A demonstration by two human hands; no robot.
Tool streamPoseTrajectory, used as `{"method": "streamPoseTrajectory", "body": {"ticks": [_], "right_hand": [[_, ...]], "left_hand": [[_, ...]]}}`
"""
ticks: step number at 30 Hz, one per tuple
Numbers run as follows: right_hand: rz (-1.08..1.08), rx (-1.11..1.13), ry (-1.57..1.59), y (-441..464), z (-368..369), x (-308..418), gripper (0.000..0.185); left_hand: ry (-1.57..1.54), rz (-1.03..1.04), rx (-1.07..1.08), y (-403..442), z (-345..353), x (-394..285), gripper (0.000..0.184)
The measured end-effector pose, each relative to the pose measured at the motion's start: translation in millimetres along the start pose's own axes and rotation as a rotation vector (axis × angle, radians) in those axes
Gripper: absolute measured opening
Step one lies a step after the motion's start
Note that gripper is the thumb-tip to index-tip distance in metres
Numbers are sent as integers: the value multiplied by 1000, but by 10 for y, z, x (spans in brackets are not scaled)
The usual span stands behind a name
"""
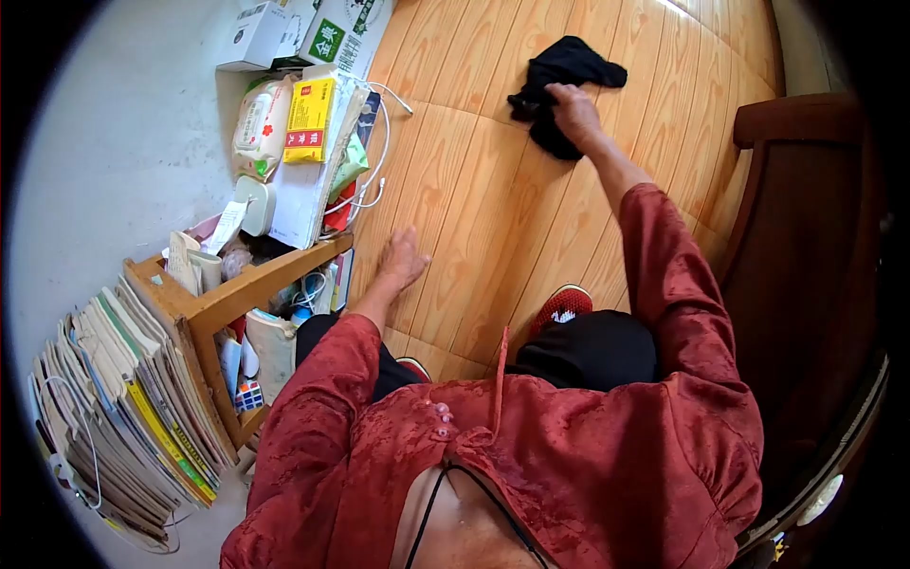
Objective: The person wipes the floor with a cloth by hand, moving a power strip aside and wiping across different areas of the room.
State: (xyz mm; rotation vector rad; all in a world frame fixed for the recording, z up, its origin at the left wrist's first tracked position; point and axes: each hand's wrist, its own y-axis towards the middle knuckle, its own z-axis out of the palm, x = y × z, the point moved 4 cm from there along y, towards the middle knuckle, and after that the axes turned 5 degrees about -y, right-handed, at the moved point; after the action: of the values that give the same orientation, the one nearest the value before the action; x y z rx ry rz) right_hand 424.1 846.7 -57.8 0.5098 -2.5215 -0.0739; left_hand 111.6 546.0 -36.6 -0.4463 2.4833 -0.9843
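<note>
A crumpled black cloth (573,68) lies on the wood-patterned floor at the upper right of the view; its exact kind I cannot make out. My right hand (575,112) reaches out to it, with fingers closed on its near edge. Part of the cloth hangs or lies just below and left of that hand. My left hand (403,262) is low over the floor beside the wooden shelf, holding nothing, its fingers loosely apart. Both arms are in red sleeves.
At left, a wooden shelf (275,275) carries a wipes pack (262,119), a yellow box (310,114), papers and a white cable (386,142). A stack of magazines (142,408) stands beside it. Dark wooden furniture (791,247) lines the right. My red shoe (566,303) rests on the floor.
</note>
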Motion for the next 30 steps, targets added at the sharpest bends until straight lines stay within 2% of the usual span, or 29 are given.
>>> {"method": "streamPoseTrajectory", "body": {"ticks": [1,2,5,6,8,10,13,14,16,18,20,24,26,27,30], "right_hand": [[64,-10,70,87,-96,-18,34],[10,-141,147,90,-211,85,37],[61,-251,399,-206,-604,621,32],[109,-223,535,-345,-707,797,28],[155,-151,688,-703,-843,1115,30],[-25,-52,675,-1004,-926,1431,36],[-445,-57,624,-1352,-683,1965,47],[-505,12,663,-1424,-549,2152,48],[-627,250,441,-1675,-51,2391,39],[-732,435,188,-1935,493,2399,33],[-816,572,72,-1982,815,2350,37],[-725,384,-38,-1298,1114,2326,41],[-488,287,-130,-716,1054,2096,40],[-430,177,-187,-432,943,1895,41],[-57,77,-334,311,671,1094,48]], "left_hand": [[43,-16,55,-22,42,-45,77],[70,-16,77,-78,51,-94,76],[150,-13,140,-243,-26,-251,74],[201,-51,126,-149,95,-114,68],[109,-245,110,-145,-1,-83,63],[79,-377,20,-19,95,177,53],[222,-491,-18,-65,18,405,52],[207,-489,115,-14,49,479,61],[-234,-614,40,75,148,822,73],[113,-408,240,-5,66,638,95],[138,-370,282,-96,-14,563,101],[164,-301,235,-154,-111,447,114],[110,-215,169,-127,-130,339,121],[57,-274,214,-158,-180,217,124],[61,-264,203,-153,-125,275,125]]}}
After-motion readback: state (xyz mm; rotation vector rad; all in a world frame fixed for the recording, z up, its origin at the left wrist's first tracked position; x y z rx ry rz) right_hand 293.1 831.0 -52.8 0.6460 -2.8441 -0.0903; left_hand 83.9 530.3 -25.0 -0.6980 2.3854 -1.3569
